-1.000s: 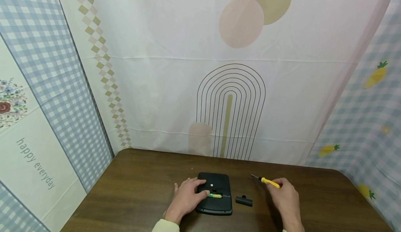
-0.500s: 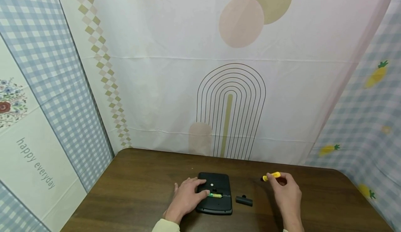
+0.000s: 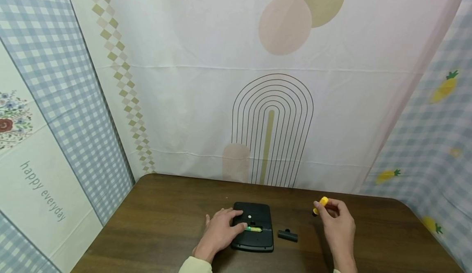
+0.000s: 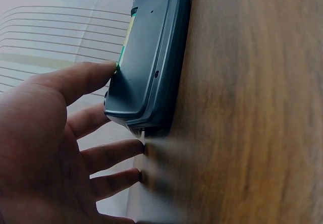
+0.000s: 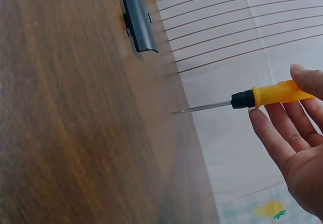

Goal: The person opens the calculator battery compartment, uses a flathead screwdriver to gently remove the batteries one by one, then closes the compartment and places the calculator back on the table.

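Note:
A black calculator-like device (image 3: 258, 242) lies back side up on the table, its battery slot uncovered with a green-yellow battery (image 3: 255, 229) inside. My left hand (image 3: 219, 232) rests on its left part. In the left wrist view the thumb tip (image 4: 112, 68) touches the battery's end, and the other fingers spread past the device's edge toward the table. To the right, my right hand (image 3: 338, 226) pinches the yellow handle of a screwdriver (image 5: 277, 94). Its thin shaft slants downward, the tip close over the wood. Between the device and that hand lies a small black battery cover (image 3: 287, 235).
The brown wooden table (image 3: 177, 207) has its far edge against a hanging patterned cloth (image 3: 191, 101). Checked blue cloths (image 3: 439, 142) hang at both sides.
The screwdriver has turned in my right hand from lying nearly flat and pointing left to a steeper, downward slant. The left hand, device and cover stay where they were.

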Motion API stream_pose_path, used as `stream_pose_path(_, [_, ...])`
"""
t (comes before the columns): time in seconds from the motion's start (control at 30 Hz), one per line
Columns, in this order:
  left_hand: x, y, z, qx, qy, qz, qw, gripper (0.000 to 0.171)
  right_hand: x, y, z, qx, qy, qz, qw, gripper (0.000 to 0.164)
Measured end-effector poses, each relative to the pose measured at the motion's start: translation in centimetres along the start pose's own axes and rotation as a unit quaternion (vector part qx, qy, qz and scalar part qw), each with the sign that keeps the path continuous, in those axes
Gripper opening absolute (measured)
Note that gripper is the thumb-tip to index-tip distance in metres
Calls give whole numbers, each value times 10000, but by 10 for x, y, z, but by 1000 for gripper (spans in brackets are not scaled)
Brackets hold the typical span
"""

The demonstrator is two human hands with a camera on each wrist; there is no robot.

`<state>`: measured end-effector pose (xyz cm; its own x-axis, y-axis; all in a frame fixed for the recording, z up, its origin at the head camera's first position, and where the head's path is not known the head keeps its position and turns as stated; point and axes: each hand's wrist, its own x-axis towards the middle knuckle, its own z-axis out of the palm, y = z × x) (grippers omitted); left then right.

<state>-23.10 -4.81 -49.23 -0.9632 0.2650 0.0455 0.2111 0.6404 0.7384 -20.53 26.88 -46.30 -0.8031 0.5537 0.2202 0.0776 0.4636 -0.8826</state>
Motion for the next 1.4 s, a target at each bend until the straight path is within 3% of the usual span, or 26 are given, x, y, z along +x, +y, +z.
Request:
stream_pose_path(0.57, [0,-1,1,92,-30,18,10000,49,-6,-12,5,524,-14,-330,9981,40])
stream_pose_path(1.13, [-2,1,7,46,314,54,9995,50,-17,-39,19,1339,-842,-702,9849,39])
stream_pose_path(1.4, [-1,1,9,86,331,38,9994,50,-25,-47,31,1855,-1243,-999,9696,37])
